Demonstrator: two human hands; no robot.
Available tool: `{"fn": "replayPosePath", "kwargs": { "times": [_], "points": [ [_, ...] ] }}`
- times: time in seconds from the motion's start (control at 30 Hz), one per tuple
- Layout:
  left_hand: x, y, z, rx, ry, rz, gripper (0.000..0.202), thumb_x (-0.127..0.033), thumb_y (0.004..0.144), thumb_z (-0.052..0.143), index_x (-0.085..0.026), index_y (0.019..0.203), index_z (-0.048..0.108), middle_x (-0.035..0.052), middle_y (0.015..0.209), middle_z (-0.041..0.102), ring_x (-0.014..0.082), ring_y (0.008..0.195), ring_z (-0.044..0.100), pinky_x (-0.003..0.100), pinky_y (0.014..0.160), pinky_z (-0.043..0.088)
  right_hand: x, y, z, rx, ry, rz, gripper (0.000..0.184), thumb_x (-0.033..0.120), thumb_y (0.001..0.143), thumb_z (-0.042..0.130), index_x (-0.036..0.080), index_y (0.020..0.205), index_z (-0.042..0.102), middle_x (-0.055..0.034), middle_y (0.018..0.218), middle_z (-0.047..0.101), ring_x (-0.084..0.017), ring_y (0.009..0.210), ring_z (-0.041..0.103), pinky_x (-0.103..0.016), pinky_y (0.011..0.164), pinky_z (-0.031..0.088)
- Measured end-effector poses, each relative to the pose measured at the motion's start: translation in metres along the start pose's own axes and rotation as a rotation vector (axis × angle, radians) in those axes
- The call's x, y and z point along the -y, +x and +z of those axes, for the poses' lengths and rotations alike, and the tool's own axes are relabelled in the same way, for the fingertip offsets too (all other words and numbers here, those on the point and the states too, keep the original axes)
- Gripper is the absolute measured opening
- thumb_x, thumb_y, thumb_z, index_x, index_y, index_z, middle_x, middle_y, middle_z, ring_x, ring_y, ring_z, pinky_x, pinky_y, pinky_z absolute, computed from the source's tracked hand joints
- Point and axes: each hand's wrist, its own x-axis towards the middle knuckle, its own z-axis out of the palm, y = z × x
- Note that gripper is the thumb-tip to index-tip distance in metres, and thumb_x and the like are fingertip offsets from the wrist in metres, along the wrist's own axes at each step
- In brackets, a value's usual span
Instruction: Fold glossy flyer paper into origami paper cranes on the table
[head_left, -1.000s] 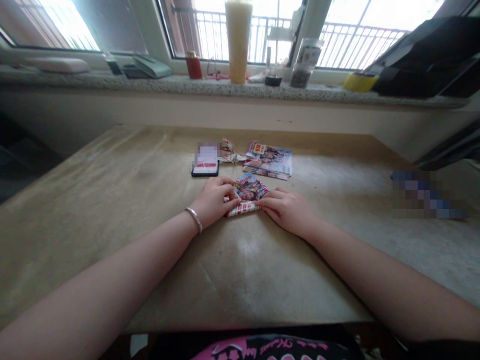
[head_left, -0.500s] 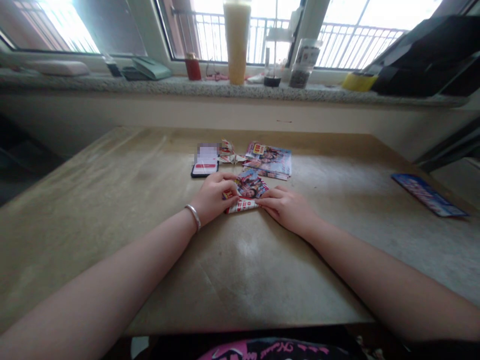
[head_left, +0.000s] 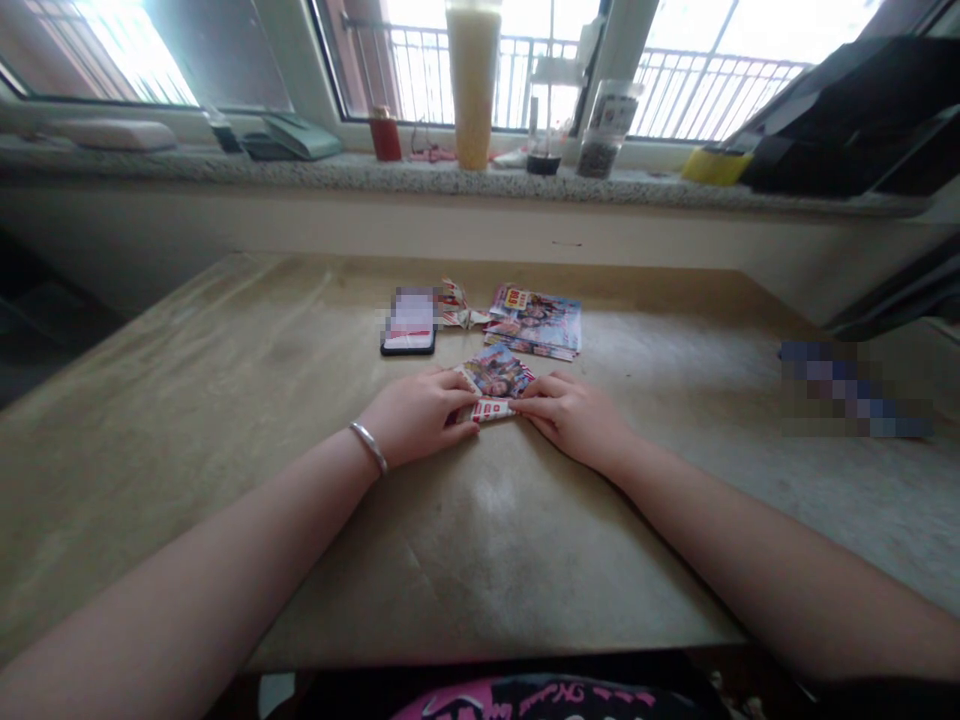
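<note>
A small printed paper [head_left: 496, 372], folded along its near edge into a white strip with red print, lies on the table between my hands. My left hand [head_left: 424, 412], with a silver bangle at the wrist, has its thumb and fingers closed on the paper's left end. At the right end, my right hand [head_left: 566, 412] pinches the folded edge between thumb and fingers. Just beyond the paper are a phone [head_left: 409, 322] with a lit screen, a folded paper piece [head_left: 463, 308] in red and white, and a stack of colourful printed leaflets [head_left: 540, 325].
On the table's right side lies a blurred-out blue printed sheet [head_left: 851, 392]. Along the granite windowsill [head_left: 360, 178] stand a tall yellowish container [head_left: 474, 90], a red bottle [head_left: 385, 135], a clear box [head_left: 606, 130] and a black bag [head_left: 862, 115].
My left hand has shifted slightly left and nearer to me, its thumb now lower along the folded edge. My right hand stays almost in place on the paper.
</note>
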Motion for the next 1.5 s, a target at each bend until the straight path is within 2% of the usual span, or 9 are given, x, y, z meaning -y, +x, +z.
{"fn": "replayPosePath", "kwargs": {
  "times": [0.2,0.43,0.53,0.73,1.17,1.3,1.5],
  "points": [
    [0.005,0.004,0.006,-0.003,0.033,0.055,0.026,-0.029,0.091,0.049,-0.018,0.107,0.065,0.0083,0.108,0.063,0.0211,0.099,0.060,0.033,0.088,0.049,-0.002,0.001,0.001,-0.006,-0.029,0.014,0.026,0.025,0.092,0.049,0.025,0.107,0.070,-0.0053,0.096,0.068,-0.019,0.085,0.054,-0.030,0.072,0.044],
    [-0.005,0.002,-0.001,0.006,0.181,0.024,0.027,-0.032,0.091,0.048,-0.022,0.110,0.065,0.0072,0.104,0.065,0.0219,0.097,0.062,0.034,0.081,0.053,-0.001,0.002,0.000,-0.025,0.023,0.052,0.026,0.028,0.093,0.048,0.022,0.107,0.069,-0.0047,0.095,0.069,-0.018,0.086,0.056,-0.029,0.076,0.045],
    [-0.009,0.002,-0.002,0.022,0.186,-0.001,0.027,-0.031,0.092,0.047,-0.021,0.108,0.066,0.0080,0.103,0.065,0.0222,0.098,0.062,0.035,0.083,0.053,-0.002,0.002,0.001,-0.024,0.024,0.045,0.025,0.028,0.093,0.049,0.022,0.100,0.071,-0.0045,0.095,0.069,-0.018,0.087,0.057,-0.029,0.077,0.046],
    [-0.010,0.003,-0.001,0.011,0.182,-0.015,0.027,-0.030,0.091,0.047,-0.019,0.107,0.066,0.0089,0.103,0.065,0.0225,0.100,0.062,0.035,0.084,0.053,-0.002,0.002,0.001,-0.025,0.008,0.043,0.024,0.027,0.092,0.050,0.023,0.102,0.072,-0.0042,0.096,0.069,-0.018,0.087,0.056,-0.029,0.074,0.045],
    [-0.008,0.006,0.002,-0.025,0.186,0.040,0.027,-0.027,0.091,0.045,-0.014,0.104,0.066,0.0108,0.101,0.064,0.0219,0.100,0.059,0.036,0.093,0.048,0.001,0.003,0.000,0.009,-0.072,0.060,0.026,0.030,0.093,0.048,0.026,0.102,0.072,-0.0040,0.091,0.068,-0.017,0.084,0.056,-0.027,0.070,0.041],
    [-0.012,0.006,0.001,0.009,0.208,0.012,0.027,-0.028,0.092,0.045,-0.014,0.103,0.065,0.0112,0.100,0.064,0.0229,0.098,0.059,0.037,0.089,0.049,0.003,0.003,-0.002,0.019,-0.099,0.054,0.026,0.030,0.093,0.047,0.027,0.103,0.071,-0.0040,0.090,0.067,-0.017,0.083,0.056,-0.027,0.069,0.040],
    [-0.023,0.005,0.001,0.061,0.253,-0.057,0.031,-0.031,0.093,0.044,-0.021,0.117,0.060,0.0112,0.100,0.062,0.0245,0.091,0.060,0.038,0.075,0.052,0.003,0.002,-0.002,0.018,-0.101,0.063,0.025,0.028,0.092,0.048,0.027,0.104,0.070,-0.0034,0.092,0.068,-0.018,0.085,0.057,-0.028,0.071,0.042]
  ]
}}
